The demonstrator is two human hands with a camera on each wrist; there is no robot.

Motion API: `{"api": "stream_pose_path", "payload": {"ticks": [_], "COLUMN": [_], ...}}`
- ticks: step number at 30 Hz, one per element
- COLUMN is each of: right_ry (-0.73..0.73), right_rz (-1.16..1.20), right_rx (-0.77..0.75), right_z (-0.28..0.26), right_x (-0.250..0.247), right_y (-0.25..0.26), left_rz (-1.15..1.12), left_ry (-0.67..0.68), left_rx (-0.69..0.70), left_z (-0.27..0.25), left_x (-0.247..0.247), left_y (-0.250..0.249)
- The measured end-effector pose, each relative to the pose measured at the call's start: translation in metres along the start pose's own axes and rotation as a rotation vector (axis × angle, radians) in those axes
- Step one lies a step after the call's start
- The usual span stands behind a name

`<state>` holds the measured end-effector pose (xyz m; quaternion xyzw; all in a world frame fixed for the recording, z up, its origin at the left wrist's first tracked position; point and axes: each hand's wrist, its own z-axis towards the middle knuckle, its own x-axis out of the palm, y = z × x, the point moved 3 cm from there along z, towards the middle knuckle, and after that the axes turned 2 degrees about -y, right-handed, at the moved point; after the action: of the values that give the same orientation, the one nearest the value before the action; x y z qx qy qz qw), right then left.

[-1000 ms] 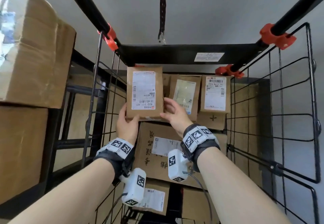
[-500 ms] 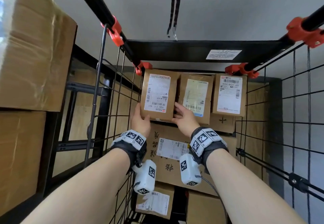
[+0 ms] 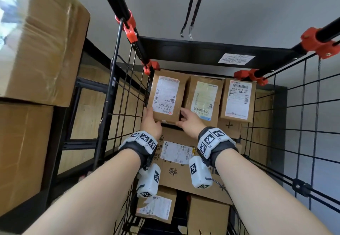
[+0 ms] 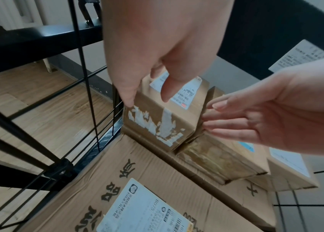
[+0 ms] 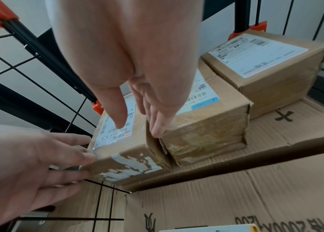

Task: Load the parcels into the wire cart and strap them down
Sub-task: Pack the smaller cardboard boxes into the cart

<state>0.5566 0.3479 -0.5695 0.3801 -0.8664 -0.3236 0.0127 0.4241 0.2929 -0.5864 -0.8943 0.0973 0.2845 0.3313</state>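
Three small brown parcels stand in a row at the far end of the wire cart (image 3: pixel 303 117), all on top of one large carton (image 3: pixel 185 177) printed with black characters. Taking that carton as the landmark: the left parcel (image 3: pixel 166 96) sits at its far left corner against the cart's wire side, the middle parcel (image 3: pixel 203 99) touches it on the right, and the right parcel (image 3: pixel 238 99) stands at the far right corner. Two more boxes lie lower, nearer than the carton, one of them carrying a white label (image 3: pixel 154 208).

The left hand (image 3: pixel 150 122) lies with straight fingers against the left parcel's left side, thumb over its top edge. The right hand (image 3: pixel 190 122) is opened out, fingers straight, their tips at the seam between the left and middle parcels; neither hand grips anything.

Two strap ends with hooks (image 3: pixel 190 14) hang above the cart's black rear bar (image 3: pixel 202 52). Orange clamps (image 3: pixel 320 42) join the frame. Stacked cardboard boxes (image 3: pixel 36 50) stand outside on the left; the floor is wood-patterned.

The left parcel's label reads "900 111 401"; the right one "400A B019 J02".
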Motion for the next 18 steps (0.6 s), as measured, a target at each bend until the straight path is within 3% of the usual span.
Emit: {"api": "stream_pose_path", "payload": {"ticks": [3, 6, 13, 18], "right_ry": [-0.091, -0.126, -0.210, -0.269], "right_rz": [-0.058, -0.130, -0.358, -0.517], "right_rx": [0.008, 0.015, -0.061, -0.106], "right_z": [-0.019, -0.047, -0.139, -0.212], "right_x": [-0.009, -0.017, -0.025, -0.014], "right_y": [-0.001, 0.004, 0.022, 0.021], "left_rz": [-0.035, 0.110, 0.342, 0.383], "left_ry": [0.017, 0.093, 0.153, 0.104], "left_rx": [-0.010, -0.022, 0.154, 0.268], "left_z": [-0.021, -0.051, -0.130, -0.192], "left_x": [-0.003, -0.014, -0.054, -0.082], "left_y": [-0.007, -0.020, -0.049, -0.050]}}
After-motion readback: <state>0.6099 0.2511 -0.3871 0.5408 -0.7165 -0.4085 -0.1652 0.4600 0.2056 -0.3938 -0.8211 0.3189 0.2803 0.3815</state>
